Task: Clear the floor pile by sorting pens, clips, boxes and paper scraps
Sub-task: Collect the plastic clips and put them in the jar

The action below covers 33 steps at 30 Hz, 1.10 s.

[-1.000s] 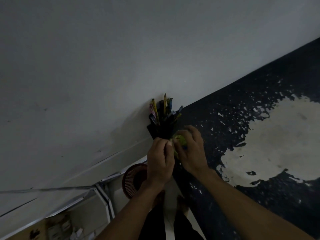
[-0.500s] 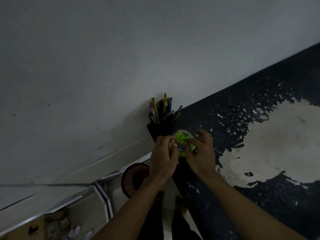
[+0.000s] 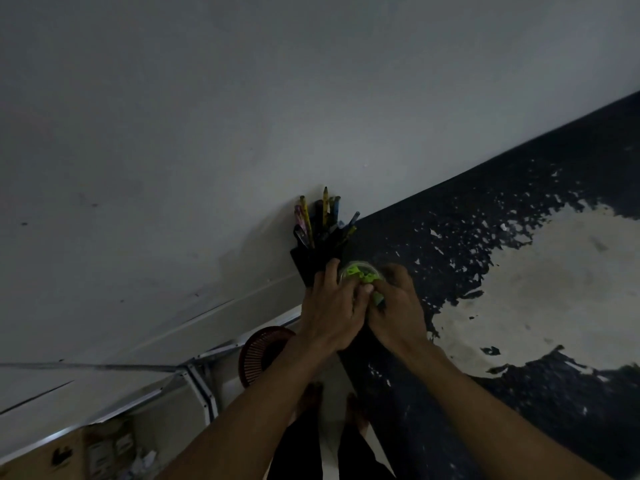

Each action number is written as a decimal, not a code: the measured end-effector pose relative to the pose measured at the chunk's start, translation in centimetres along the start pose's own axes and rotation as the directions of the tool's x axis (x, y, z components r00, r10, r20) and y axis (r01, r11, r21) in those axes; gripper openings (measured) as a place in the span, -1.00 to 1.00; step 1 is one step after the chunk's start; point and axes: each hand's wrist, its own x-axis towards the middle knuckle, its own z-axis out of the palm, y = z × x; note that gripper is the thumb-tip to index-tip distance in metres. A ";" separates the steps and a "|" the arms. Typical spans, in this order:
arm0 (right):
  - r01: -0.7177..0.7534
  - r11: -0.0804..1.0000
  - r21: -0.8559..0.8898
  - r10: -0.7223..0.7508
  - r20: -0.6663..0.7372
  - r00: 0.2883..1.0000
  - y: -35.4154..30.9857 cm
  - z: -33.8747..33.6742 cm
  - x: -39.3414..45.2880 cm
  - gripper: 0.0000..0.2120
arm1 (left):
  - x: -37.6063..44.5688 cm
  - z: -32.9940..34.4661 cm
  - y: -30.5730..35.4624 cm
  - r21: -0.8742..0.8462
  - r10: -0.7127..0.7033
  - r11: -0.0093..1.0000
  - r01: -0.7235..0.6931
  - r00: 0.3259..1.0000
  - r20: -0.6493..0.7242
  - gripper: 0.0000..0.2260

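Two hands: left hand (image 3: 330, 315) and right hand (image 3: 398, 311), touching each other. One black pen holder (image 3: 313, 261) just beyond left hand, against the wall. Roughly ten pens and pencils (image 3: 323, 220) upright inside; exact count unclear in dim light. One small clear round tub (image 3: 360, 270) between both hands. Several lime-green clips (image 3: 362, 277) inside, uncountable. One reddish slatted basket (image 3: 265, 355) below left hand. Two bare feet (image 3: 310, 398) lower down.

Lime-green clips (image 3: 362, 274); black pen holder (image 3: 313, 261) with yellow and blue pencils (image 3: 325, 211); reddish-brown ribbed basket (image 3: 261, 355); black tabletop (image 3: 519, 202) flaked to cream.
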 end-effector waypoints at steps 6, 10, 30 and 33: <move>0.019 0.999 0.045 -0.025 0.123 0.992 0.8 -0.3 0.5 -0.65 | 0.5 -1.3 1.8 -0.127 -0.083 0.987 0.099 0.988 0.130 -0.53; -0.020 1.000 -0.020 0.024 0.267 0.963 1.0 -0.3 0.7 -0.46 | 1.2 -2.2 3.1 -0.092 -0.182 0.975 0.204 0.961 0.210 -0.40; -0.158 0.986 0.047 0.150 0.139 0.979 -0.8 -0.6 1.8 -0.74 | 1.9 -0.3 0.1 -0.412 -0.193 0.881 0.232 0.972 0.133 -0.35; -0.152 0.987 0.048 0.149 0.049 0.988 -1.1 -0.4 1.9 -0.81 | 2.0 -0.6 0.8 -0.336 -0.175 0.914 0.227 0.968 0.178 -0.42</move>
